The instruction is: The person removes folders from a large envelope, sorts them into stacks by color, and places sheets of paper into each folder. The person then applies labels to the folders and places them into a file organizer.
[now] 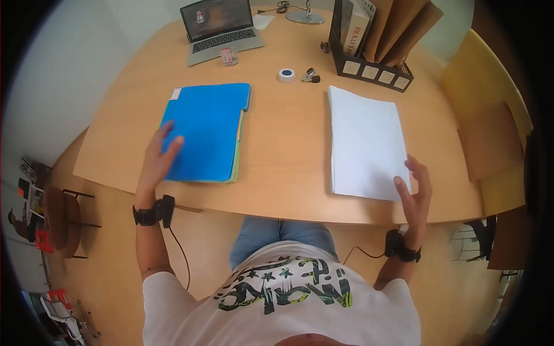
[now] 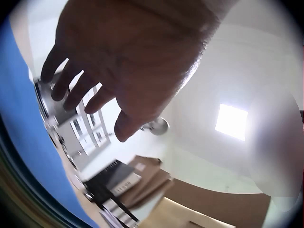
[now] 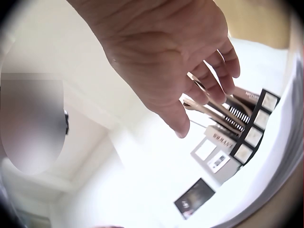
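Observation:
A blue folder (image 1: 203,130) with a white label at its top left corner lies on the table, green and yellow layers showing along its right edge. My left hand (image 1: 158,155) hovers at the folder's left side, fingers relaxed and holding nothing; the left wrist view shows its palm (image 2: 128,52) with the fingers spread. To the right lies a stack of white paper (image 1: 366,141). My right hand (image 1: 416,187) is at the stack's lower right edge, fingers loosely bent. In the right wrist view the palm (image 3: 166,57) is bare, with nothing in its grasp.
An open laptop (image 1: 222,34) stands at the table's back left, a small pink-and-white box (image 1: 227,56) before it. Tape roll (image 1: 287,75) and black binder clips (image 1: 311,76) lie mid-table. A black file holder (image 1: 375,74) with books and brown folders stands back right. The table's front edge (image 1: 277,218) is near my body.

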A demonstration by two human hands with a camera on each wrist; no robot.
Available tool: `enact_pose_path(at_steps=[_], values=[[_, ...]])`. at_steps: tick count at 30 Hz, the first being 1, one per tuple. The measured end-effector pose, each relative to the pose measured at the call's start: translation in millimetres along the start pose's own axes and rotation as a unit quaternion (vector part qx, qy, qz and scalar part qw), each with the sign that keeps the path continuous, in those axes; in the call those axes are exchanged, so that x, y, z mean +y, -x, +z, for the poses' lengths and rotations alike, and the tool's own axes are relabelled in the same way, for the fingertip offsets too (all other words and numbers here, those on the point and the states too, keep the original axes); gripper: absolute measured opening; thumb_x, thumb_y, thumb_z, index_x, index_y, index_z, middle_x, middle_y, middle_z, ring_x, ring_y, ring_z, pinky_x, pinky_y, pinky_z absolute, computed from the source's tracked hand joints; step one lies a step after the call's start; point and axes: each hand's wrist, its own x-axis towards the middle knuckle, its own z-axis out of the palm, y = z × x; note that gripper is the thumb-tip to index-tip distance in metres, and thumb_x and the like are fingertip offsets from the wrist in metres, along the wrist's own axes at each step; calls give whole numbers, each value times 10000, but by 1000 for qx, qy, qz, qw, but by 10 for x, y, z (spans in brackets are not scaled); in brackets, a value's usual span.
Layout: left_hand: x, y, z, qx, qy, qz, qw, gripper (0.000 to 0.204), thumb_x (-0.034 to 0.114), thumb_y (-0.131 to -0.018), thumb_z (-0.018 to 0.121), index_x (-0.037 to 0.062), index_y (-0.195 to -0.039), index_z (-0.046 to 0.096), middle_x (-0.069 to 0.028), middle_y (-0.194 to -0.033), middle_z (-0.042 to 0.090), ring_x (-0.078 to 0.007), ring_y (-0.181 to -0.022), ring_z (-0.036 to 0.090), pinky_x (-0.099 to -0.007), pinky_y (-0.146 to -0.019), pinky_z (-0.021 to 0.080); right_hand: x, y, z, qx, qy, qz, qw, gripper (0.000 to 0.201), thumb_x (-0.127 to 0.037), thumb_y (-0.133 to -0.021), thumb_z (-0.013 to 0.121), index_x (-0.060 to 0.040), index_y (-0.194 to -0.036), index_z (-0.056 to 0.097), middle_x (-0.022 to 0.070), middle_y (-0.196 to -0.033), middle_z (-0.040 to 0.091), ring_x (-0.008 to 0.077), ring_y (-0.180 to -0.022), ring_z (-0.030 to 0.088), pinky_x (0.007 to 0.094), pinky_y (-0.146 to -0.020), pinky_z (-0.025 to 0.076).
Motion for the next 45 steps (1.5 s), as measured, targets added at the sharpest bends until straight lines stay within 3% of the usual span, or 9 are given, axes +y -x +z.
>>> enact_pose_path(at_steps=[3,6,9,15,30,33,36,39,45], values=[[-1021,-79,-217,107,-91,-75,987,722,417,-868,635,-7,-1390,372,-233,-1334,477,-309,-1233,468,-374,-1021,373,-63,77,350,-12,54,-54,997,580,-211,-747,758,-41,-1257,541,147,-1276,502,301,-1197,461,401,-1000,380],[-893,-18,-265,39,142,-166,975,794,390,-831,684,-23,-1407,327,-248,-1326,478,-320,-1235,464,-377,-1030,368,-132,50,645,-42,71,-94,992,632,-269,-724,774,-52,-1268,537,156,-1293,492,337,-1218,436,425,-1011,363],[-784,4,-193,19,60,-138,988,799,327,-810,711,6,-1424,313,-232,-1339,475,-312,-1249,453,-408,-1042,355,-202,81,826,-74,67,-120,988,647,-303,-712,774,-49,-1259,539,162,-1295,491,355,-1217,433,440,-1011,358],[-627,-42,-69,-29,103,-119,987,855,254,-768,752,-26,-1426,283,-236,-1288,503,-296,-1176,501,-371,-963,438,-253,98,961,-127,102,-158,974,652,-319,-702,775,-62,-1252,538,163,-1288,491,374,-1201,439,452,-1015,351],[-576,66,149,-29,111,-86,990,768,329,-852,664,14,-1439,282,-234,-1384,431,-339,-1265,428,-414,-1008,367,-173,154,970,-144,157,-143,966,857,-567,-609,767,-65,-1261,527,175,-1341,439,389,-1269,368,491,-1042,299],[-384,183,178,55,23,-55,997,717,308,-841,676,24,-1412,349,-208,-1397,430,-333,-1269,427,-415,-1011,367,-162,154,980,-148,162,-146,965,847,-554,-614,771,-63,-1260,528,175,-1343,439,384,-1271,368,490,-1043,298],[-110,300,208,20,-65,148,987,663,301,-793,721,34,-1340,460,-164,-1367,476,-331,-1248,452,-419,-1016,370,-181,155,960,-153,167,-141,964,839,-538,-615,777,-61,-1259,530,172,-1344,439,379,-1272,370,487,-1044,298],[219,346,306,-95,-111,272,951,607,296,-723,766,49,-1237,557,-126,-1295,541,-324,-1198,491,-414,-992,393,-204,160,971,-153,168,-138,964,833,-522,-611,785,-61,-1257,532,170,-1343,441,376,-1272,372,483,-1044,300],[283,319,463,-130,-71,236,960,560,272,-633,809,75,-1126,632,-95,-1223,587,-298,-1123,530,-410,-946,410,-223,149,960,-152,138,-139,969,865,-518,-595,793,-68,-1279,514,163,-1338,449,373,-1264,383,482,-1047,301]])
